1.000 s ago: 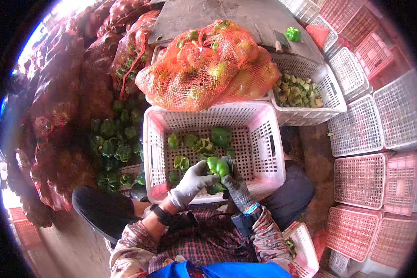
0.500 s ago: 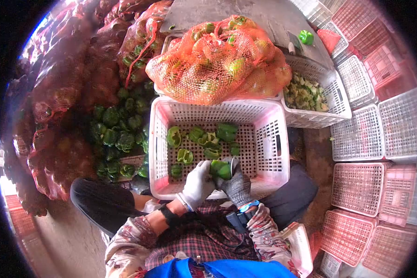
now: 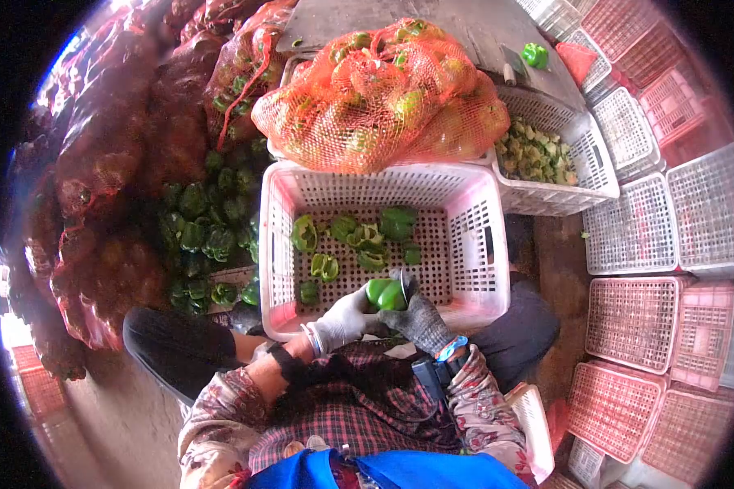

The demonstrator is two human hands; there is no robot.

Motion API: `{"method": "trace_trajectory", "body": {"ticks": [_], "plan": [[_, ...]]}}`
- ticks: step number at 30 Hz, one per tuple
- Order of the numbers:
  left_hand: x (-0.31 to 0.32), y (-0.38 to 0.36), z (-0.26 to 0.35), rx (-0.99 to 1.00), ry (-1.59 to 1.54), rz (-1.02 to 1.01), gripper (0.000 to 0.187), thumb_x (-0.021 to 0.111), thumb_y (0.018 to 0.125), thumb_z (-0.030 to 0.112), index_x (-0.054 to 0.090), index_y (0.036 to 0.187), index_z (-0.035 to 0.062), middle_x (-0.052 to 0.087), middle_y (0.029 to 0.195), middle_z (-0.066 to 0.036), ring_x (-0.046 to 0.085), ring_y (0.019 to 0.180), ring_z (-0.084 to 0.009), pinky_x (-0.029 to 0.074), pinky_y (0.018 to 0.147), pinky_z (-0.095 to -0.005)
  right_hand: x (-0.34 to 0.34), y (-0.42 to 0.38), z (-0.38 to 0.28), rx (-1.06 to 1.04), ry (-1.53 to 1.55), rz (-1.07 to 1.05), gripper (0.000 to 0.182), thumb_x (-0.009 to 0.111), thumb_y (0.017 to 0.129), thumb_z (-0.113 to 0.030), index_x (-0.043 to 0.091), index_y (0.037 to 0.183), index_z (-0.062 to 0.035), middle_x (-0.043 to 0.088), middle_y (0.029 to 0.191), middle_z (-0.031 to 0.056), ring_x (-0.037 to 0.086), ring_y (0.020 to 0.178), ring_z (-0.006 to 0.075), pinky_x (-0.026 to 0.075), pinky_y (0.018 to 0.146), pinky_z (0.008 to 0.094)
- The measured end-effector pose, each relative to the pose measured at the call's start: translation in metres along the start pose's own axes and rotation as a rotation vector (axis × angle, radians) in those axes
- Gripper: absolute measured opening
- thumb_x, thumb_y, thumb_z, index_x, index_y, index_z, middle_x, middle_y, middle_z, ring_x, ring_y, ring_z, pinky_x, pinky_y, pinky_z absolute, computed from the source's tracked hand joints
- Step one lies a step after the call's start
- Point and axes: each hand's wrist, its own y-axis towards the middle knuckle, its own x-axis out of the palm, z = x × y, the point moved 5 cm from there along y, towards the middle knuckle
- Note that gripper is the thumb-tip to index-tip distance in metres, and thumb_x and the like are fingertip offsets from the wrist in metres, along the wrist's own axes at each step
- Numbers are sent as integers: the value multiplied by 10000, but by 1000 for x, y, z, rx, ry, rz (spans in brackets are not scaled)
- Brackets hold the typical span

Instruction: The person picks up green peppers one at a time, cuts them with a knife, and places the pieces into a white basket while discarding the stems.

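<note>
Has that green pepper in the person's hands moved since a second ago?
Yes. The green pepper, held by both hands, has come back toward the person, nearer the white crate's near rim.

This is a produce packing or sorting place, something like a vegetable depot or wholesale market yard. Red net sacks [image 3: 130,138] bulging with vegetables are piled high along the left side, and an orange mesh bag [image 3: 375,94] full of green peppers lies across the crates. Loose green peppers [image 3: 200,236] sit in a heap beside the sacks. A white plastic crate [image 3: 465,244] holds cut pepper pieces, and another crate [image 3: 587,163] holds pepper trimmings. Stacks of pink and white crates [image 3: 652,318] crowd the right side. The floor [image 3: 559,269] is bare concrete.
</note>
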Motion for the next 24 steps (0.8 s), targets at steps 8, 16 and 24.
{"method": "trace_trajectory", "body": {"ticks": [8,16,24], "plan": [[9,-3,8,-37,-38,107,292,715,783,75,616,1049,9,665,959,-34,623,847,-113,514,755,-281,-8,-6,-20,-46,276,-67,636,720,760,-361,402,1234,-82,558,1056,114,556,955,235,456,842,361],[2,-36,8,-98,69,-70,476,681,786,42,530,1237,43,658,1007,-16,605,906,-98,504,794,-268,9,-14,-19,113,519,-531,584,755,751,-376,469,1151,-61,575,1005,65,529,954,165,449,851,329],[-16,-17,43,-15,-74,-76,616,670,727,-29,434,1296,-4,581,1174,-59,551,1049,-127,460,918,-302,13,7,-11,134,955,-232,575,757,753,-322,516,1202,-56,593,1067,30,542,967,135,450,881,307]]}}
